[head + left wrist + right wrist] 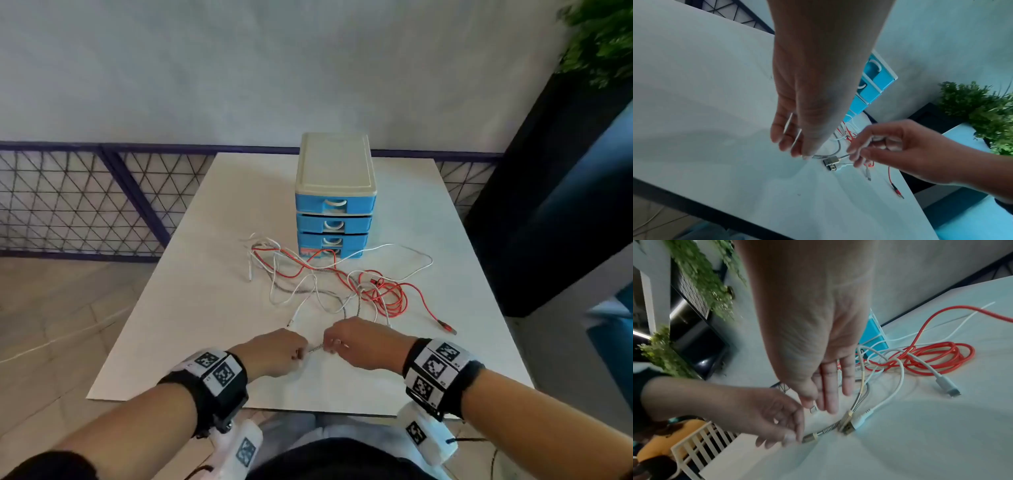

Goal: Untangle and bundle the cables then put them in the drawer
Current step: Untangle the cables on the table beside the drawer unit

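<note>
A tangle of red (387,294), white (411,270) and braided grey cables lies on the white table (171,325), in front of a blue drawer unit (334,212) with a cream top and its drawers closed. Near the table's front edge my left hand (299,354) pinches one end of the braided cable (317,348). My right hand (330,344) grips the same cable a short way along, together with a white strand. Two USB plugs (831,162) lie on the table just below the hands. The red cable (931,356) sits coiled beyond my right hand (818,402).
A black planter (548,205) with green leaves (599,41) stands to the right of the table. A wire-mesh fence (68,205) runs behind and to the left. A red plug (448,329) lies near the table's right side.
</note>
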Motion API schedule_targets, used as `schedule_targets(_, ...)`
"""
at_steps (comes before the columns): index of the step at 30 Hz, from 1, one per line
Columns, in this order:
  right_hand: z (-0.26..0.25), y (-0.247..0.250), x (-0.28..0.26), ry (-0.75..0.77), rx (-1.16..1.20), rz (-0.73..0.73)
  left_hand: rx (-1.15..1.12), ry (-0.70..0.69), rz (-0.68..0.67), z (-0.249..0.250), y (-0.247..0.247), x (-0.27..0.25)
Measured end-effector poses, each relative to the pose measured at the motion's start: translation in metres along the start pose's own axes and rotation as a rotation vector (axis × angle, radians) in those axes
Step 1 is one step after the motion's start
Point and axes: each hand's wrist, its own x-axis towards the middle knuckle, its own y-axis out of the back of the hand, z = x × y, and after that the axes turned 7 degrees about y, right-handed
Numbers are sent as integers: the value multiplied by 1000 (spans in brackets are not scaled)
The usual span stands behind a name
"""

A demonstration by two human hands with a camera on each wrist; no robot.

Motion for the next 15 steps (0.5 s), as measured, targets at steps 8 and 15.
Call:
schedule_targets(8,15,-9,29,29,-337,-28,54,69,106,5,-5,33)
schedule_targets(15,36,-19,26,3,-369,60,-210,99,187,-20,-3,35)
